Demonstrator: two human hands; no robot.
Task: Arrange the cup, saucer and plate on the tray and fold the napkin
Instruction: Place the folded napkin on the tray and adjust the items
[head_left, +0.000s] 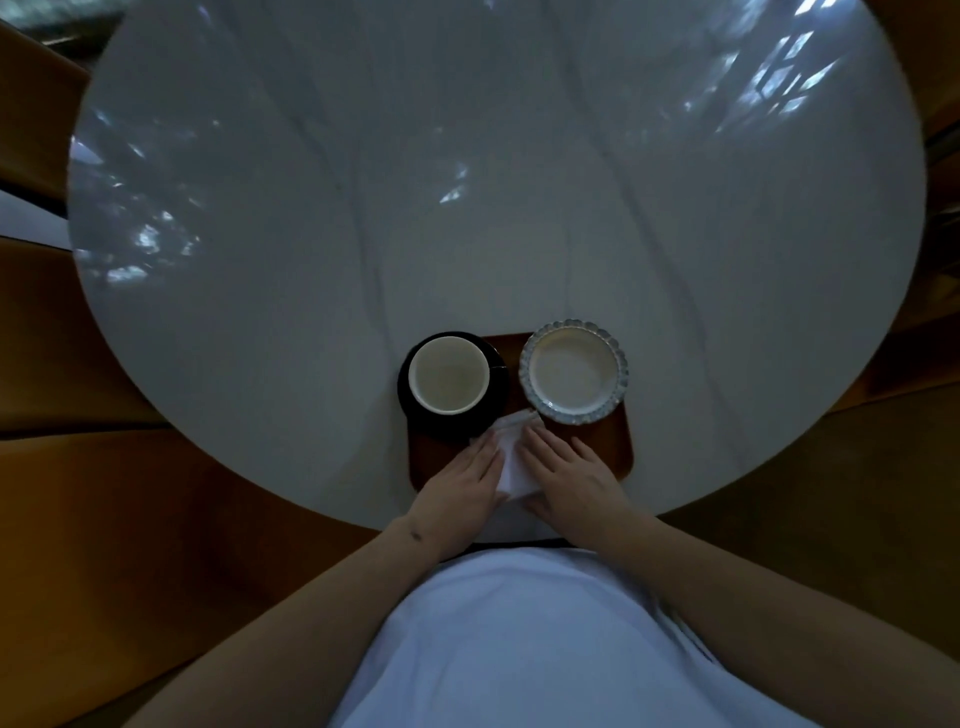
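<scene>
Broadly, the round white table (467, 182) took up almost everything in front of me, and the brown tray (618, 447) lay at its near edge, right against my body. On the tray's far left the dark saucer (410, 410) sat with the white cup (449, 375) upright on it, the saucer's far rim hanging a little past the tray's edge. Just beside it to the right stood the scalloped plate (574, 371), its far rim likewise over the tray's back edge. So the crockery looked placed, and I judged the folding to be what remained.

The white napkin (511, 467) lay on the near half of the tray, between my two hands, its far corner reaching up toward the gap between saucer and plate. My left hand (462, 480) lay flat on its left side, fingers straight and together, pressing down. My right hand (569, 478) rested the same way on the right side, fingers extended. Neither was pinching the cloth as far as I could tell.

The risk, as I judged it, was crowding: a sweep forward to crease the fold could nudge the saucer or plate, both already overhanging the tray. Flat palms might also let the thin cloth slide and skew the fold.
</scene>
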